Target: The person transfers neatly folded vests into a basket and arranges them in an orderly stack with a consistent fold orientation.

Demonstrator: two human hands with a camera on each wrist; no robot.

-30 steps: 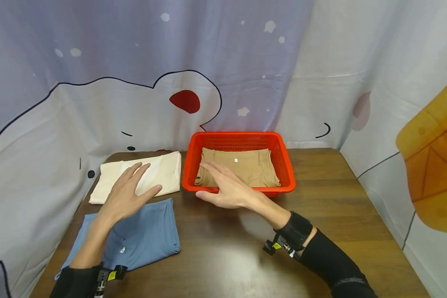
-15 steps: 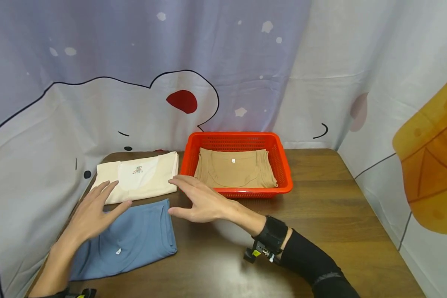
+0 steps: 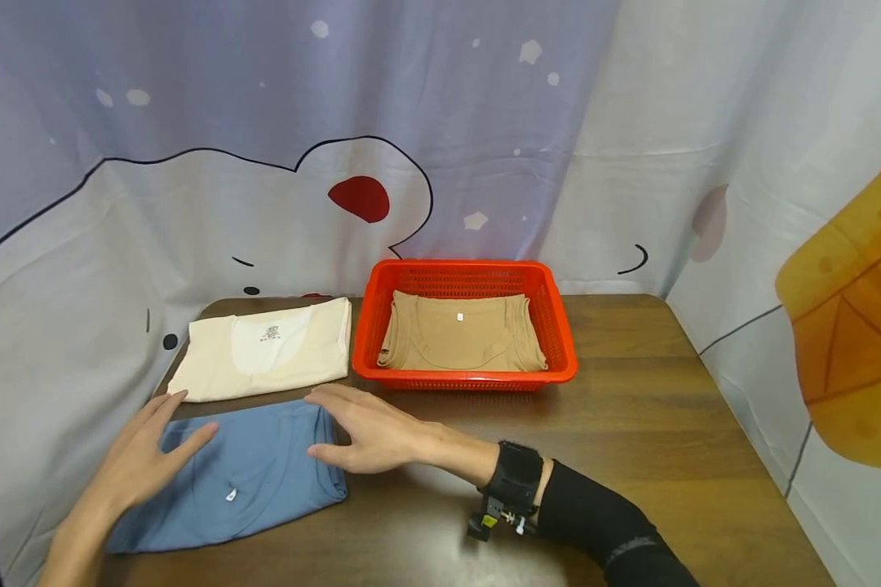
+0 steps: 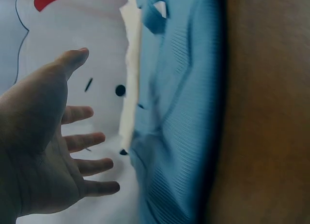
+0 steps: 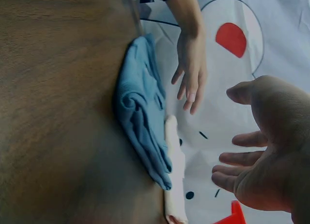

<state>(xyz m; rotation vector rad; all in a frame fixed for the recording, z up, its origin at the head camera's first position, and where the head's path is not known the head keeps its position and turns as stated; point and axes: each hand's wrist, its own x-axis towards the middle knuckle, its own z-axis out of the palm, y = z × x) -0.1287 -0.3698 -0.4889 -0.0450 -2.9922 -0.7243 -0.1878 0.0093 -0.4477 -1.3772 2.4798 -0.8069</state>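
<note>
A folded blue garment (image 3: 257, 473) with a small white tag lies at the front left of the table. Over its left end hovers my left hand (image 3: 135, 456), fingers spread and thumb apart, holding nothing. My right hand (image 3: 370, 428) hangs over the garment's right end, fingers extended and the palm turned inward. Both wrist views show a gap between the hands and the blue cloth (image 4: 169, 98). Behind it lies a folded cream garment (image 3: 294, 350) with a small print. A folded tan garment (image 3: 458, 334) lies inside the red basket (image 3: 477, 380).
The brown wooden table (image 3: 631, 424) reaches back to a patterned curtain (image 3: 484, 122), which also runs down both sides. The basket stands at the back middle, right of the cream garment. A wrist camera (image 3: 484, 522) sits on my right wrist strap.
Both hands have moved left and toward the front, from near the cream garment and basket to over the blue garment. The garments and basket stay in place.
</note>
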